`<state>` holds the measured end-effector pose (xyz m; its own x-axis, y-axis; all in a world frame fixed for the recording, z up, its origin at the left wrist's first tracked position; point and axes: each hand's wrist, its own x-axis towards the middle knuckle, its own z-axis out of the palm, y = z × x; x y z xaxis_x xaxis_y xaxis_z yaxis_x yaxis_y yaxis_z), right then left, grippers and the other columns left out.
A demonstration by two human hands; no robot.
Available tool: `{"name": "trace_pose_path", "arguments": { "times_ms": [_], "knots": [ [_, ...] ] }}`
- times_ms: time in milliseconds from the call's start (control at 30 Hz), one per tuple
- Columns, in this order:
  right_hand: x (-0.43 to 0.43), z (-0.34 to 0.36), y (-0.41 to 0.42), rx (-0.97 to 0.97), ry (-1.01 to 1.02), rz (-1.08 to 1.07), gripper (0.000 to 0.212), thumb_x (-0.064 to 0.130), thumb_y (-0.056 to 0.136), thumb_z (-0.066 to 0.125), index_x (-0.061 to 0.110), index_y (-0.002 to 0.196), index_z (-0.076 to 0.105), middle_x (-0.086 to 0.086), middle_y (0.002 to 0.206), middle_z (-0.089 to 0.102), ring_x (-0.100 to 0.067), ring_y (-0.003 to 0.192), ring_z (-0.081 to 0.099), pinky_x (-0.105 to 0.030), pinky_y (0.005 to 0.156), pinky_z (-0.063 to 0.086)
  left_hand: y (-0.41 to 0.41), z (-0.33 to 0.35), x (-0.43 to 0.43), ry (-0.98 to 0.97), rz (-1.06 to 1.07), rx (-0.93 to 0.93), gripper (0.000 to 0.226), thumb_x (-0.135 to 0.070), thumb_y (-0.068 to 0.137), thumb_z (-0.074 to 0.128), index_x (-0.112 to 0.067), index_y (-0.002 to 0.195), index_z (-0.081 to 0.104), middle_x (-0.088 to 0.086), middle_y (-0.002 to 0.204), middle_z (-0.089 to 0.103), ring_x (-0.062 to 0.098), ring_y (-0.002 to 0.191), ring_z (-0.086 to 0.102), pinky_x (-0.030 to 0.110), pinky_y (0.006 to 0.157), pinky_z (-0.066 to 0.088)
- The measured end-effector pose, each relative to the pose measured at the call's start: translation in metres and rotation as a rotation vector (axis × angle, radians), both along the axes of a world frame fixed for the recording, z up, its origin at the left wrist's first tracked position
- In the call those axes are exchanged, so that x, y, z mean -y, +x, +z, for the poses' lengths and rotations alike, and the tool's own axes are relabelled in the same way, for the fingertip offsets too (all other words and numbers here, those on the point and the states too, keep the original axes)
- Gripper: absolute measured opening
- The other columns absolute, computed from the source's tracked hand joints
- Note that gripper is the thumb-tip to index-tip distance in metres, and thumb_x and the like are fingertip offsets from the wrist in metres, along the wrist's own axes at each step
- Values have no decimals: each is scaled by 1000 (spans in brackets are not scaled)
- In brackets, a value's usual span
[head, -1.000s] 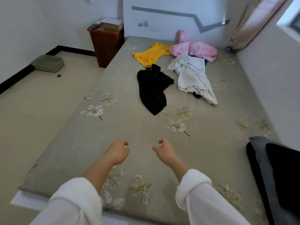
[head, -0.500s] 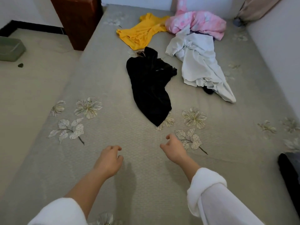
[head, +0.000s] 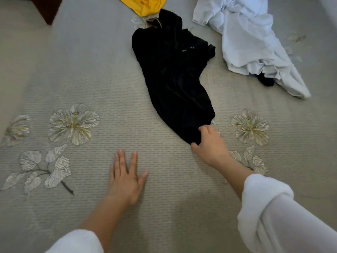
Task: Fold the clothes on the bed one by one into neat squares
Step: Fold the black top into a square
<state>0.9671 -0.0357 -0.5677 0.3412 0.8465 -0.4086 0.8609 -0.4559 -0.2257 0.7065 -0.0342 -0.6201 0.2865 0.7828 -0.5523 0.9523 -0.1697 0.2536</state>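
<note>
**Right hand has reached the first garment**

Half a second ago both my hands hovered loosely curled over bare bed. Now my right hand [head: 209, 145] has gone forward and its fingers curl round the near tip of the black garment [head: 173, 73]. I take that as the first piece picked for folding. My left hand [head: 125, 181] lies flat on the bed [head: 82, 79], fingers straight, holding nothing.

The garment lies crumpled and stretches away from my right hand toward the yellow one [head: 145, 4]. It is well apart from my left hand.
</note>
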Motion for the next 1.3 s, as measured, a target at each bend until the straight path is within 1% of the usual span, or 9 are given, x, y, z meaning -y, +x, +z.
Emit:
{"name": "trace_pose_path", "arguments": {
  "times_ms": [100, 200, 333, 467, 733, 900, 1067, 1167, 1300],
  "knots": [
    [-36, -18, 0, 22, 31, 22, 74, 43, 87, 61, 14, 146, 27, -5, 158, 13, -27, 144, 13, -47, 115, 20, -3, -18, 4, 63, 10, 17, 78, -72, 75, -14, -31, 137, -39, 7, 136, -54, 19, 127, -51, 29, 98, -39],
    [-70, -30, -6, -72, 65, -59, 90, 39, 84, 66, 13, 151, 13, -12, 149, 31, -31, 136, 28, -43, 109, 31, -5, -21, 4, 45, 7, 22, 78, -70, 69, -19, -33, 132, -44, 8, 134, -57, 18, 124, -53, 27, 93, -42],
    [-85, -38, -15, -31, 78, -34, 81, 15, 90, 57, 11, 153, 5, -13, 112, 54, -29, 104, 54, -32, 78, 39, -5, -21, 1, 37, -4, 30, 78, -70, 67, -22, -32, 130, -47, 7, 131, -59, 17, 119, -57, 27, 90, -44],
    [-66, -38, -25, -51, -67, 88, 70, 22, 92, 54, 12, 152, 18, -15, 126, 56, -31, 113, 54, -36, 88, 46, -3, -14, -2, -30, -8, 4, 75, -70, 76, -15, -32, 134, -43, 8, 131, -59, 21, 121, -55, 31, 94, -41],
    [53, -14, -38, -221, -413, 372, 48, 21, 91, 53, 25, 139, 49, -5, 143, 49, -23, 132, 44, -26, 107, 37, -3, 23, 9, -12, -25, -1, 78, -38, 97, 42, -19, 151, -11, 18, 157, -14, 31, 146, -8, 41, 118, 4],
    [163, -5, -65, -368, -717, 480, 44, 5, 89, 48, 17, 128, 62, -3, 135, 57, -24, 126, 49, -24, 105, 37, -12, 28, 68, 310, -273, 57, 105, 0, 59, 77, -18, 149, 25, 24, 149, 32, 37, 137, 36, 46, 104, 39],
    [265, 0, -80, -527, -994, 420, 43, -1, 91, 42, 10, 130, 58, -9, 139, 53, -30, 127, 47, -33, 108, 37, -2, 39, 126, 281, -712, -165, 57, -11, 95, 45, -25, 147, 27, 13, 158, -15, 27, 139, -29, 49, 116, -6],
    [300, 11, -66, -394, -1064, 384, 38, 4, 94, 40, 2, 129, 54, -18, 136, 51, -29, 117, 51, -34, 93, 40, 4, 49, 159, 153, -760, -335, 41, -15, 99, 35, -19, 140, 38, 14, 153, 24, 33, 145, 12, 50, 118, -5],
    [326, 17, -16, 36, -911, 362, 37, 15, 93, 43, 6, 128, 53, -15, 132, 55, -30, 120, 54, -37, 96, 45, 19, 61, 216, -185, -563, -104, 28, -18, 98, 40, -15, 125, 47, 9, 115, 60, 29, 105, 58, 39, 95, 41]
  ]
}}
